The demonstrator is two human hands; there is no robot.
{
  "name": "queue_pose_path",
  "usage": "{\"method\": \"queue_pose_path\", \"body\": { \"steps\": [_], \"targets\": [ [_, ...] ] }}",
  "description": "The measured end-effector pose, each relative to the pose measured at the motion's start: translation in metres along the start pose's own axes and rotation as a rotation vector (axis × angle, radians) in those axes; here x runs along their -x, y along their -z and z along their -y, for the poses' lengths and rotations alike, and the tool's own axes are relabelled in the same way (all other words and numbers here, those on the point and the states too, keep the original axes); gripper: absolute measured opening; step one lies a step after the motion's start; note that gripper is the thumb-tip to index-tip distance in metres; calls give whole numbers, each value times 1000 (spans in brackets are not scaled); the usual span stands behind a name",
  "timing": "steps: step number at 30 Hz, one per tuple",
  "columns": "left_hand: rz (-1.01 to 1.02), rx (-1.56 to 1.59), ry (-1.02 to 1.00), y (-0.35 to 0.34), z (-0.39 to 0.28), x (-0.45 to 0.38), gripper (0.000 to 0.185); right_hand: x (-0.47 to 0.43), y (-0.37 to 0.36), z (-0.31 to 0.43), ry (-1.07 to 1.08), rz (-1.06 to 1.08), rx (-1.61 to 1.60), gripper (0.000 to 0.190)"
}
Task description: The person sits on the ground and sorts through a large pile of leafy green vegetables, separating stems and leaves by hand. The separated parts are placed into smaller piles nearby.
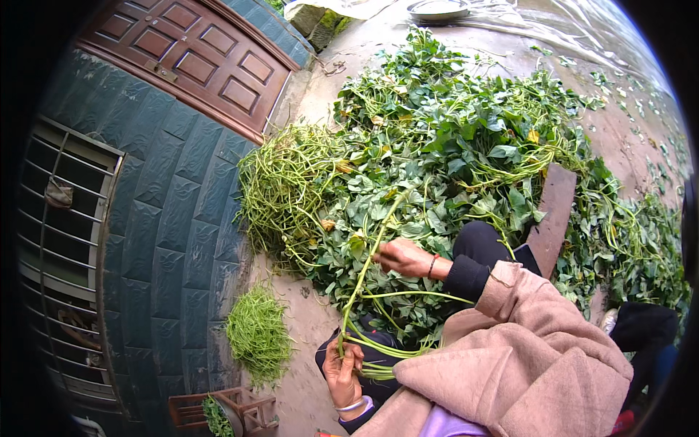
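My left hand (344, 371), with a pale bangle at the wrist, grips the lower end of a long green vine stem (360, 278) between thumb and fingers. The stem rises at a slant to the leafy heap of what look like sweet potato vines (437, 164). My right hand (407, 258), a thin cord around its wrist, has its curled, slightly blurred fingers at the middle of that stem. Whether they close on it is hidden. Several loose green stems (382, 371) lie across my lap, close to my left hand.
Left of the heap lie a tangle of bare stems (289, 191) and a smaller pile of thin stalks (259, 333). A wooden stool (262, 407) stands below, with a bowl of leaves. A brown board (552, 213) leans at right. Another person's dark-clothed leg (641, 328) shows nearby.
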State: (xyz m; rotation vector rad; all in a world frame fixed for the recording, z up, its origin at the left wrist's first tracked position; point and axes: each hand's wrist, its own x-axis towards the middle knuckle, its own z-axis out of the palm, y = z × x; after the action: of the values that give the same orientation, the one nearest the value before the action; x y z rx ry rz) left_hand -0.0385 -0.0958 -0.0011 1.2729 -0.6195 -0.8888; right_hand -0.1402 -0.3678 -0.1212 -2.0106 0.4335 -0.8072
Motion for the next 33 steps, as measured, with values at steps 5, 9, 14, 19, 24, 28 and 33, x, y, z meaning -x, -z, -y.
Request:
{"method": "queue_pose_path", "body": {
  "steps": [5,9,14,19,24,28,33],
  "targets": [
    [-86,-50,59,-1,-6,11,22,-7,41,-78,-294,-137,614,15],
    [-133,-71,62,0,-5,9,24,7,61,-85,-439,106,477,35],
    [-54,-16,80,-5,11,-10,28,10,5,-15,-106,377,-668,37],
    [44,11,33,-9,12,-14,25,9,-27,44,-132,522,-1181,45],
    [1,12,55,-8,6,-8,24,22,-21,44,-244,489,-1242,35],
    [11,-115,106,-13,3,-3,23,19,2,1,245,248,204,17],
    [37,-185,203,-32,9,-8,24,6,23,-45,429,67,457,15]
  ]
}}
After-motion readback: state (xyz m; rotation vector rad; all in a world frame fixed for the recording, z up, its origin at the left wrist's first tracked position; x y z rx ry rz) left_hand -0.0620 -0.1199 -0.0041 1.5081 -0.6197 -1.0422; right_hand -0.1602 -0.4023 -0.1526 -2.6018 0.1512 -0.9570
